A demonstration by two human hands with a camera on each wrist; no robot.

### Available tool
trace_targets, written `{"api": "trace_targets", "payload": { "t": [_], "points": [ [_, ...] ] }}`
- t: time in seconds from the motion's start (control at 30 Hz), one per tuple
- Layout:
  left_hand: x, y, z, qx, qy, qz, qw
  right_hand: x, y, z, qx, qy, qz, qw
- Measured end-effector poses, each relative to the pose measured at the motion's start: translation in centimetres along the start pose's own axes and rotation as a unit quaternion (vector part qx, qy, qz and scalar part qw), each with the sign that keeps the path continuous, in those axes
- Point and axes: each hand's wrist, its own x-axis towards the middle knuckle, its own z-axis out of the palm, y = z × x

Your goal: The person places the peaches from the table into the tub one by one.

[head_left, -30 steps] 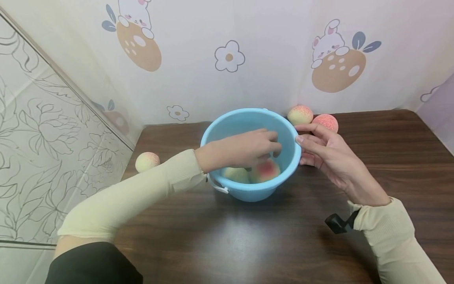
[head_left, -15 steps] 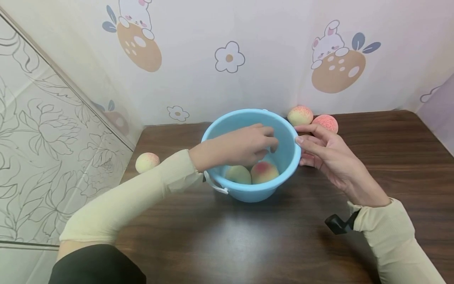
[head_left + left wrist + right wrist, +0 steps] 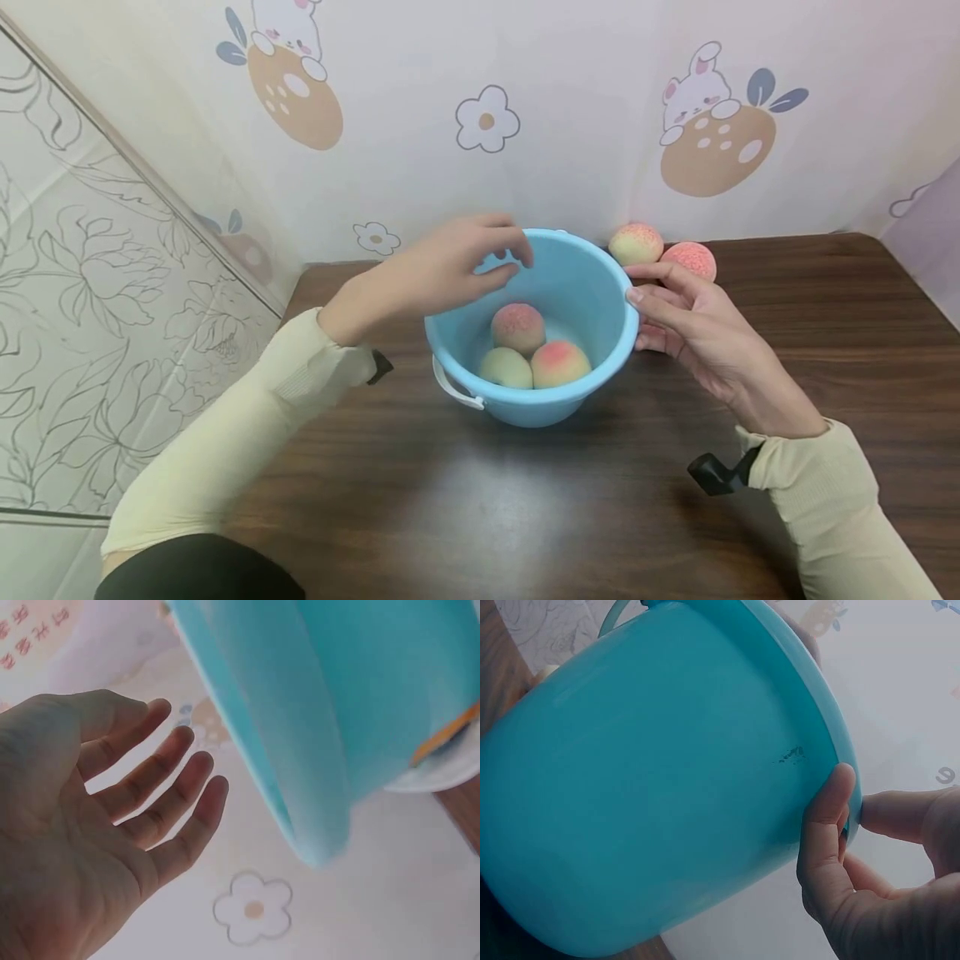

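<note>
A light blue bucket stands upright on the dark wooden table. Inside it lie three peaches: a reddish peach at the back, a pale green peach in front and a yellow-pink peach beside that one. My left hand hovers over the bucket's left rim, holding nothing; in the left wrist view its fingers are spread and loosely bent, apart from the bucket. My right hand pinches the right rim between thumb and fingers, as the right wrist view also shows.
Behind my right hand, a yellow peach and a pink peach sit by the patterned wall. The bucket's white handle hangs at its left front. A tiled panel borders the left side.
My left hand has lifted out of the bucket and moved left, leaving the reddish peach in view inside. The peach on the table's left is now hidden behind my left arm. The right hand stays put.
</note>
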Motion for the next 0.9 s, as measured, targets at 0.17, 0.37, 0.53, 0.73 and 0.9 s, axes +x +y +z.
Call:
{"api": "trace_targets", "payload": {
  "t": [0.17,0.37,0.53,0.73,0.9],
  "points": [
    [-1.6,-0.9,0.0,0.028,0.028,-0.021,0.9990,-0.1,0.0,-0.1,-0.002,0.003,0.000,1.0000],
    [-3.4,-1.8,0.3,0.042,0.051,-0.048,0.9966,0.0,0.1,-0.1,-0.003,0.004,0.002,1.0000],
    [-5.0,-2.7,0.4,0.038,0.068,-0.079,0.9938,0.0,0.1,-0.1,-0.003,0.005,0.004,1.0000],
    [-6.8,-4.1,0.5,0.044,0.084,-0.100,0.9905,0.0,0.1,0.0,-0.006,0.004,0.003,1.0000],
    [-8.2,-5.4,0.7,0.056,0.097,-0.120,0.9865,0.0,0.1,0.0,-0.004,0.001,0.002,1.0000]
  ]
}}
